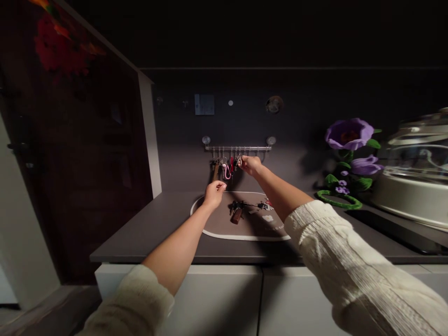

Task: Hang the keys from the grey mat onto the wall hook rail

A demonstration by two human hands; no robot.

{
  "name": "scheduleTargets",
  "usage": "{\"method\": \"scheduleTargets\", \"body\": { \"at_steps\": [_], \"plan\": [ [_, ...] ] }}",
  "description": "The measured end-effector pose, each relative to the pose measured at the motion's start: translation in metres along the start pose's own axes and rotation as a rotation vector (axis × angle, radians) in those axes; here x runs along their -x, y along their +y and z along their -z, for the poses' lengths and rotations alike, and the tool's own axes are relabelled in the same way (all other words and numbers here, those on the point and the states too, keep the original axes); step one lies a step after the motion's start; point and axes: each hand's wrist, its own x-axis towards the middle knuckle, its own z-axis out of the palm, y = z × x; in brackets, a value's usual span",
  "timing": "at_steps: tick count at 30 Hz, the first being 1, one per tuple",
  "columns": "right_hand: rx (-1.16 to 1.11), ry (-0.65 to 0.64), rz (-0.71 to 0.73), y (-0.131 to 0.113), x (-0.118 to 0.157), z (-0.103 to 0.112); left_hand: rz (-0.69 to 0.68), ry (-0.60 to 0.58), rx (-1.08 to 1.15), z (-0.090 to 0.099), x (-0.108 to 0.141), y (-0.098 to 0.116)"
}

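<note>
A strip of surface point(168, 226) lies between the mat point(220, 226) and front edge point(203, 259). The right hand point(250, 164) pinches keys point(239, 161) at the hook rail point(238, 148) — long axis unclear (too small) — while the left hand point(213, 193) curls its fingers together below.

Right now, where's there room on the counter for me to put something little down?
There's bare counter left of the mat, out to the counter's left edge. The mat's front-left part is free too, between its pale rim and the lying keys. It's crowded under the rail, with hanging keys and the right hand, and at the right, by the purple flowers.
</note>
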Motion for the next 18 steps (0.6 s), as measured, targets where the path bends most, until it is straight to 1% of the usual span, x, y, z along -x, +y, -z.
{"method": "scheduleTargets", "body": {
  "at_steps": [2,9,18],
  "plan": [
    [-0.002,0.024,-0.018,0.0006,-0.0017,-0.0005,-0.002,-0.005,-0.001,-0.0002,-0.0003,-0.0005],
    [0.005,0.048,-0.044,0.001,0.0013,0.0029,0.018,0.006,0.001,-0.0008,0.0005,0.0009],
    [0.041,0.037,-0.056,0.0019,0.0051,0.0095,0.025,-0.006,0.015,0.0006,0.0011,0.0016]
  ]
}}
